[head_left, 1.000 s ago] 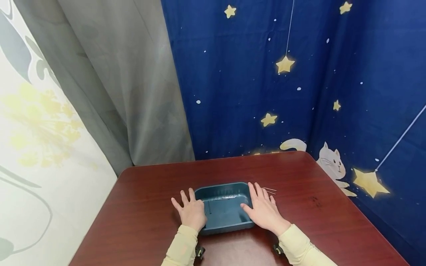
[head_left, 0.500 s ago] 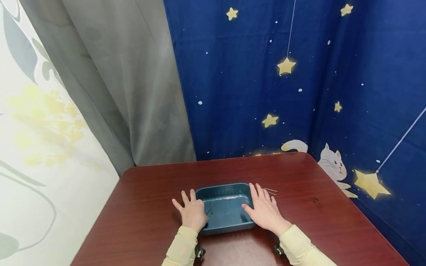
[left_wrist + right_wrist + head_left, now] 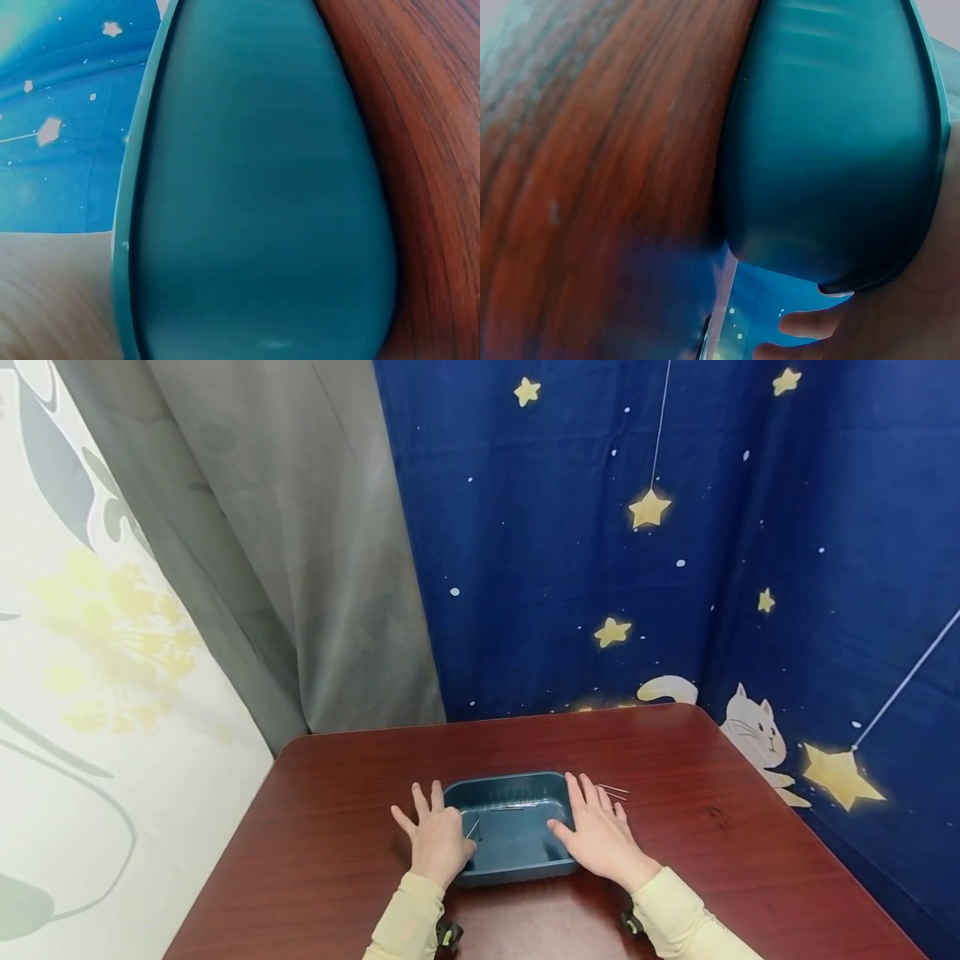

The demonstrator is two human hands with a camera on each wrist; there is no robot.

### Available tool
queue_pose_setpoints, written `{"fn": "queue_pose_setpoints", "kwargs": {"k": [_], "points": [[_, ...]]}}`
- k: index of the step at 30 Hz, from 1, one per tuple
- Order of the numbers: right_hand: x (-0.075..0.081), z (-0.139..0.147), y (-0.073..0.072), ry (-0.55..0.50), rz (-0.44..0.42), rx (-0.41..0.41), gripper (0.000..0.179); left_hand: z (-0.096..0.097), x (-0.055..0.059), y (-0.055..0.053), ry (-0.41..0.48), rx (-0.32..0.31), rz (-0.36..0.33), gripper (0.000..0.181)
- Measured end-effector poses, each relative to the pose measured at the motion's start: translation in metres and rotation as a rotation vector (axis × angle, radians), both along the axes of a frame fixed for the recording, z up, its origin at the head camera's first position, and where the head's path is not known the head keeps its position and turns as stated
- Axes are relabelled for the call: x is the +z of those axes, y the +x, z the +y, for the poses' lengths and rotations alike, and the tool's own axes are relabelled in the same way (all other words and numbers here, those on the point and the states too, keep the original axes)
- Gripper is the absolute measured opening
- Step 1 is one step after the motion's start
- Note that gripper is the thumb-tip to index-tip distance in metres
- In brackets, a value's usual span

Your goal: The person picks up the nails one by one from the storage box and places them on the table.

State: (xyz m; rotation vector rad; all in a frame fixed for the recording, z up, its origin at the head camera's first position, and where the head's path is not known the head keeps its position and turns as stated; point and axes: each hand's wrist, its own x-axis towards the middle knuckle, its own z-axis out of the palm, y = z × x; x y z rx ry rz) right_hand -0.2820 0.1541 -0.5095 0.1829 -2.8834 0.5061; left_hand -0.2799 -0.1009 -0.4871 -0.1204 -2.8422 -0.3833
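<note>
On the table [image 3: 330,827], well in from its left edge, the left hand [image 3: 437,842] reaches over the end of a dark teal tray [image 3: 517,871], three fingers fanned out and the thumb and bent index finger pinching a thin stick [image 3: 472,829], as far as so small a detail can be read. The tray sits midway between the table's left and right edges, another slim rod [image 3: 513,808] lying along its far side. The right hand [image 3: 602,839] rests straight-fingered on its right rim, and two pale pins [image 3: 615,788] lie just beyond, toward the table's far right corner.
</note>
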Motion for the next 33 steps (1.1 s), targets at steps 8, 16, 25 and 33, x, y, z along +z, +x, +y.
{"fn": "queue_pose_setpoints", "kwargs": {"k": [8, 16, 25, 33], "points": [[-0.002, 0.001, -0.001, 0.001, 0.001, 0.002, 0.092, -0.003, 0.005, 0.003, 0.018, -0.028, 0.035, 0.032], [0.002, 0.004, -0.003, -0.016, -0.028, 0.004, 0.098, -0.004, 0.011, 0.006, 0.002, -0.059, 0.142, 0.028], [0.005, 0.009, 0.002, -0.127, -0.074, 0.023, 0.098, -0.011, 0.013, 0.010, -0.024, -0.059, 0.188, 0.026], [0.004, 0.007, 0.006, -0.087, -0.068, 0.045, 0.098, -0.019, 0.015, 0.017, -0.039, -0.079, 0.256, 0.025]]}}
